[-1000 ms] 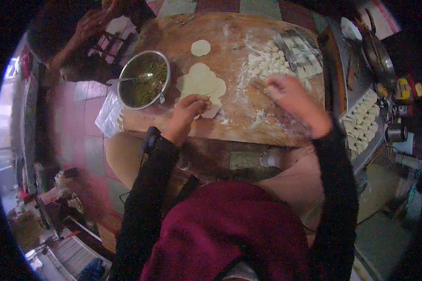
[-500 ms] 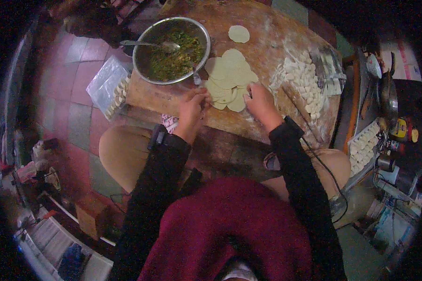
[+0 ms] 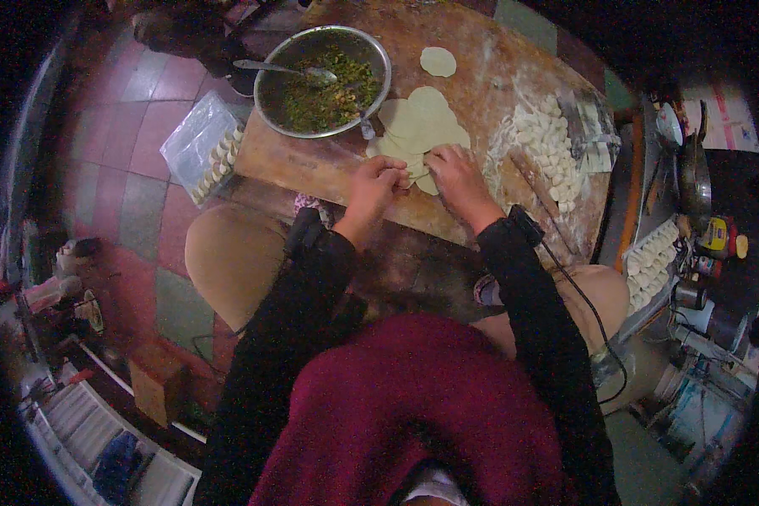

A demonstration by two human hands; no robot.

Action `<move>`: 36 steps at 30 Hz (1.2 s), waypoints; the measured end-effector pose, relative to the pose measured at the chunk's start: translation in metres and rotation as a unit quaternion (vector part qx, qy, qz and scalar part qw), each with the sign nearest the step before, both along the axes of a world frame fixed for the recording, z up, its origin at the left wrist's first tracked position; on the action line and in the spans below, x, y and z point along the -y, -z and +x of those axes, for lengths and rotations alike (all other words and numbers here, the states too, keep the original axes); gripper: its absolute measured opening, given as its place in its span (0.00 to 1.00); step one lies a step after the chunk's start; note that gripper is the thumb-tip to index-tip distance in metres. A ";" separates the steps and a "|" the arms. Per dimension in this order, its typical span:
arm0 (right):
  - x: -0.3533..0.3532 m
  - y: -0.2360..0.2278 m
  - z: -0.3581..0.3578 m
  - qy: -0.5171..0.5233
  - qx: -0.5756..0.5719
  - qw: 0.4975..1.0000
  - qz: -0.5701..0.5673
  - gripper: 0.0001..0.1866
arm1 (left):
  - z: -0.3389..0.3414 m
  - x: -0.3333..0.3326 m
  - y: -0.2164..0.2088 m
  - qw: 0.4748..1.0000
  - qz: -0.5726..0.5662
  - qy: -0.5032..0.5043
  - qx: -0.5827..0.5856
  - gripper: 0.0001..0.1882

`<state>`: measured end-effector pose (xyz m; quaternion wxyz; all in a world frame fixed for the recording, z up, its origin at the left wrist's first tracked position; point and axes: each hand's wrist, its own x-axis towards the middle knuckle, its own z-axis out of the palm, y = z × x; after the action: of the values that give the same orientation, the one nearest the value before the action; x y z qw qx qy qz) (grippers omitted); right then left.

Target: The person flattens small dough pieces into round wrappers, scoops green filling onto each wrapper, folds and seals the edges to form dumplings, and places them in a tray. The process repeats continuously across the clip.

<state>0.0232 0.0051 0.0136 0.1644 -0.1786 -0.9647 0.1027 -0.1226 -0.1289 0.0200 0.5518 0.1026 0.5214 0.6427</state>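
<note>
Round, pale dough wrappers (image 3: 430,118) lie overlapped in a pile on the wooden board, near its front edge. At the pile's near left side my left hand (image 3: 376,192) is closed in a pinch, with the edge of a wrapper at its fingertips. My right hand (image 3: 462,184) lies over the near right part of the pile, fingers bent down and pinching at a wrapper; the hand hides part of the grip. A metal bowl (image 3: 266,108) of chopped green filling stands left of the pile. A spoon (image 3: 270,66) rests in it.
One wrapper (image 3: 438,61) lies apart, farther back. Small floured dough pieces (image 3: 545,139) and a rolling pin (image 3: 535,180) are on the right of the board (image 3: 304,164). Shaped dumplings sit on a clear tray (image 3: 196,135) at left and on another tray (image 3: 649,268) at right.
Both hands have come closer together over the near edge of the wrapper pile, the right moving left and the left moving right. The whole view has shifted slightly.
</note>
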 end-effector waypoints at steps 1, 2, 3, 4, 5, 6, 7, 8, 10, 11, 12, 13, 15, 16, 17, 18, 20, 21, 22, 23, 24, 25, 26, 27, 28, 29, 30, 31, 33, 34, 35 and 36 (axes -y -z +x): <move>0.000 -0.003 -0.002 0.028 0.014 0.999 -0.014 0.08 | -0.001 0.001 0.002 1.000 0.002 -0.003 -0.008 0.07; 0.000 -0.007 -0.002 0.068 0.062 0.994 -0.052 0.08 | -0.002 0.001 0.003 1.000 0.002 -0.005 -0.006 0.07; -0.002 -0.012 0.000 0.069 0.029 0.996 -0.039 0.08 | -0.004 0.000 0.004 1.000 0.006 -0.011 -0.002 0.07; -0.005 -0.019 0.004 0.081 0.031 0.995 -0.050 0.07 | -0.004 -0.001 0.003 1.000 0.011 -0.016 0.001 0.07; -0.006 -0.027 0.009 0.111 0.065 0.989 -0.067 0.06 | -0.003 -0.002 0.002 0.999 0.020 -0.027 0.007 0.08; -0.007 -0.034 0.012 0.131 0.008 0.975 -0.180 0.06 | -0.001 -0.005 0.000 0.999 0.026 -0.028 0.019 0.08; -0.007 -0.042 0.016 0.165 -0.020 0.941 -0.296 0.06 | 0.001 -0.007 -0.004 1.000 0.003 -0.016 0.021 0.10; -0.006 -0.049 0.018 0.196 -0.049 0.891 -0.407 0.06 | 0.005 -0.009 -0.009 0.999 -0.024 0.006 0.027 0.13; 0.002 -0.061 0.018 0.216 -0.158 0.803 -0.533 0.06 | 0.016 -0.013 -0.021 0.993 0.011 0.026 0.114 0.18; 0.006 -0.065 0.016 0.199 -0.222 0.747 -0.594 0.07 | 0.024 -0.016 -0.027 0.978 0.071 0.024 0.196 0.22; 0.012 -0.068 0.014 0.206 -0.223 0.729 -0.613 0.07 | 0.030 -0.018 -0.033 0.948 0.132 0.028 0.287 0.25; 0.017 -0.070 0.013 0.192 -0.236 0.709 -0.636 0.07 | 0.035 -0.020 -0.037 0.950 0.121 0.011 0.288 0.27; 0.022 -0.072 0.010 0.184 -0.241 0.707 -0.639 0.08 | 0.038 -0.023 -0.043 0.942 0.125 0.000 0.312 0.31; 0.024 -0.072 0.009 0.190 -0.233 0.725 -0.620 0.08 | 0.037 -0.022 -0.045 0.933 0.124 0.023 0.337 0.24; 0.025 -0.072 0.009 0.209 -0.215 0.735 -0.608 0.08 | 0.036 -0.023 -0.045 0.948 0.120 0.026 0.294 0.22; 0.026 -0.072 0.010 0.204 -0.202 0.774 -0.564 0.09 | 0.034 -0.022 -0.044 0.961 0.117 0.027 0.250 0.20; 0.027 -0.071 0.012 0.221 -0.162 0.829 -0.488 0.10 | 0.031 -0.021 -0.042 0.975 0.096 0.032 0.199 0.18; 0.028 -0.071 0.012 0.215 -0.158 0.842 -0.469 0.10 | 0.031 -0.021 -0.041 0.978 0.078 0.035 0.192 0.18; 0.029 -0.071 0.013 0.213 -0.157 0.852 -0.451 0.09 | 0.030 -0.021 -0.040 0.980 0.061 0.038 0.185 0.18; 0.031 -0.071 0.013 0.211 -0.162 0.861 -0.433 0.09 | 0.030 -0.021 -0.040 0.982 0.058 0.040 0.175 0.18; 0.032 -0.071 0.012 0.208 -0.167 0.852 -0.451 0.09 | 0.031 -0.021 -0.041 0.984 0.055 0.041 0.166 0.19; 0.032 -0.072 0.012 0.203 -0.178 0.841 -0.470 0.09 | 0.031 -0.021 -0.042 0.986 0.040 0.039 0.158 0.20; 0.032 -0.073 0.012 0.191 -0.184 0.827 -0.495 0.09 | 0.032 -0.020 -0.045 0.983 0.057 0.040 0.167 0.19; 0.032 -0.074 0.012 0.216 -0.184 0.834 -0.473 0.09 | 0.033 -0.019 -0.047 0.981 0.063 0.037 0.177 0.19; 0.030 -0.076 0.013 0.234 -0.179 0.839 -0.457 0.09 | 0.033 -0.018 -0.050 0.977 0.083 0.041 0.194 0.19; 0.027 -0.078 0.014 0.256 -0.177 0.843 -0.439 0.09 | 0.033 -0.018 -0.052 0.979 0.079 0.045 0.180 0.20; 0.024 -0.079 0.015 0.256 -0.180 0.841 -0.442 0.09 | 0.033 -0.016 -0.054 0.979 0.089 0.056 0.174 0.21; 0.021 -0.081 0.017 0.261 -0.188 0.837 -0.442 0.09 | 0.032 -0.016 -0.057 0.979 0.099 0.068 0.167 0.22; 0.016 -0.083 0.019 0.268 -0.203 0.821 -0.461 0.09 | 0.030 -0.016 -0.060 0.972 0.127 0.104 0.170 0.24; 0.015 -0.083 0.021 0.268 -0.210 0.808 -0.481 0.09 | 0.030 -0.016 -0.061 0.967 0.140 0.121 0.173 0.25; 0.015 -0.082 0.021 0.269 -0.212 0.792 -0.505 0.09 | 0.029 -0.016 -0.062 0.961 0.172 0.130 0.171 0.25; 0.015 -0.082 0.021 0.266 -0.217 0.801 -0.490 0.09 | 0.028 -0.016 -0.064 0.954 0.205 0.139 0.169 0.25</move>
<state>0.0447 -0.0097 0.0957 0.2812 -0.4578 -0.6394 0.5500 -0.0945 -0.1126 0.0837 0.6831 0.1750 0.2584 0.6603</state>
